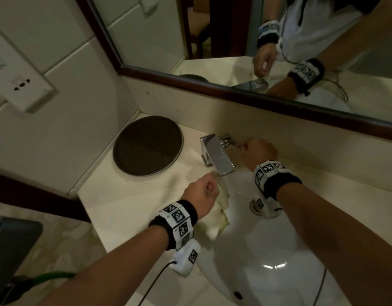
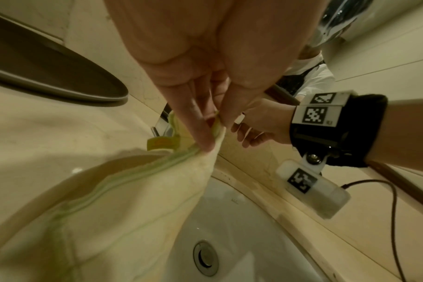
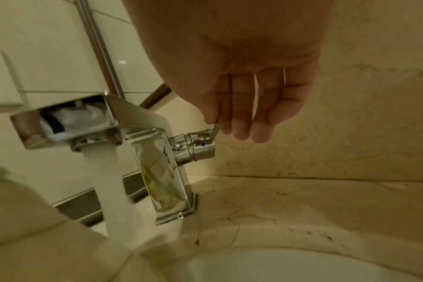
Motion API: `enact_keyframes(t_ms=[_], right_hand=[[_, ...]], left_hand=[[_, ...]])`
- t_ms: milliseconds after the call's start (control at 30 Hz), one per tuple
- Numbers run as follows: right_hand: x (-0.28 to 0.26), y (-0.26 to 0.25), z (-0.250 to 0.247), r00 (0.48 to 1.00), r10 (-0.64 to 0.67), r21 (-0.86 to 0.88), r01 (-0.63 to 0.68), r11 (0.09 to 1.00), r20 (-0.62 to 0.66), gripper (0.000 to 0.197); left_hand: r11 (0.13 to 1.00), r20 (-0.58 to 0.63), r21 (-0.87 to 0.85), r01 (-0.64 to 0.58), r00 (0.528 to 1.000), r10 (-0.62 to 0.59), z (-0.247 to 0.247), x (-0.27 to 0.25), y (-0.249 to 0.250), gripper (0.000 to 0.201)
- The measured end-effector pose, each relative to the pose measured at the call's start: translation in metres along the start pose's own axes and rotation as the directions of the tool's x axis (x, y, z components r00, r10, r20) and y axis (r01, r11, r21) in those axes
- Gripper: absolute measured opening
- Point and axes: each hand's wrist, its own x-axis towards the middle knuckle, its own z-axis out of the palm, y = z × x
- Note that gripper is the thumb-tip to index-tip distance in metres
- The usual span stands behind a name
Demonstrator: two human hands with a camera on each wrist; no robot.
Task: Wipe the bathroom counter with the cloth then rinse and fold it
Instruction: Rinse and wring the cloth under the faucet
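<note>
A long wood-framed mirror runs above the pale marble counter, and the white sink is sunk into that counter. In the basin I can see the round metal drain plug at the bottom and water coming in; whether any water is pooling there, I cannot tell. A dark round tray sits on the counter at the back left corner, just beside the chrome faucet, and nothing lies on it. A white stream of water pours from the faucet's square spout.

The pale yellow-green cloth hangs over the sink's left rim and down into the basin, close to the stream. The left hand holds it by one edge, thumb and fingertips pinching the hem together. The right hand reaches behind the spout to the small lever handle; its fingers are close together and loosely bent, with thumb and forefinger pinching the lever's tip.
</note>
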Motion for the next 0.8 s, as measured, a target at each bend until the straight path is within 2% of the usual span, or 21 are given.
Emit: enact_keyframes(t_ms=[100,167,233,267,300,333,367,400,433,467,533,600,700,800], right_hand=[[-0.002,-0.001,0.001,1.0,-0.012,0.003,0.012,1.0,-0.02,0.043],[-0.008,0.003,0.001,1.0,-0.018,0.089,0.017,0.996,0.003,0.044],[-0.017,0.013,0.018,0.996,-0.015,0.193,-0.001,0.981,0.084,0.038],[-0.022,0.019,0.034,0.985,-0.003,0.264,-0.043,0.963,0.171,0.031],[-0.031,0.025,0.046,0.957,0.007,0.329,-0.106,0.939,0.289,0.024],[-0.04,0.029,0.058,0.91,-0.019,0.376,-0.153,0.914,0.415,0.035],[-0.051,0.03,0.066,0.848,-0.078,0.409,-0.17,0.897,0.524,0.057],[-0.061,0.028,0.072,0.787,-0.145,0.417,-0.153,0.896,0.6,0.074],[-0.069,0.024,0.076,0.751,-0.184,0.401,-0.116,0.909,0.635,0.08],[-0.076,0.018,0.081,0.737,-0.205,0.384,-0.08,0.92,0.645,0.078],[-0.082,0.01,0.094,0.759,-0.185,0.372,-0.081,0.925,0.625,0.058],[-0.08,0.004,0.096,0.804,-0.081,0.347,-0.161,0.924,0.589,0.041],[-0.067,0.004,0.087,0.863,0.072,0.327,-0.266,0.907,0.501,0.035],[-0.055,0.006,0.069,0.892,0.171,0.378,-0.342,0.86,0.419,0.034]], left_hand=[[0.998,0.012,-0.069,0.011,1.0,-0.01,0.002,0.004,0.001,0.02],[0.995,0.015,-0.103,0.0,1.0,0.002,0.003,0.008,0.0,0.022],[0.992,0.01,-0.124,-0.004,1.0,0.006,0.006,0.013,-0.002,0.022],[0.989,0.006,-0.147,-0.007,1.0,0.008,0.008,0.015,-0.003,0.022],[0.985,0.001,-0.174,-0.01,1.0,0.011,0.012,0.016,-0.003,0.021],[0.981,-0.009,-0.194,-0.016,1.0,0.014,0.015,0.017,-0.003,0.02],[0.978,-0.025,-0.206,-0.026,0.999,0.021,0.018,0.017,-0.003,0.02],[0.976,-0.043,-0.215,-0.038,0.999,0.029,0.021,0.017,-0.002,0.021],[0.972,-0.056,-0.229,-0.047,0.998,0.035,0.023,0.016,-0.002,0.021],[0.968,-0.064,-0.247,-0.052,0.997,0.037,0.025,0.016,-0.004,0.02],[0.956,-0.073,-0.287,-0.054,0.997,0.034,0.029,0.017,-0.007,0.02],[0.948,-0.099,-0.312,-0.057,0.995,0.027,0.029,0.019,-0.009,0.019],[0.958,-0.145,-0.281,-0.06,0.989,0.019,0.025,0.025,-0.017,0.021],[0.982,-0.164,-0.189,-0.018,0.986,-0.014,0.021,0.03,-0.029,0.023]])
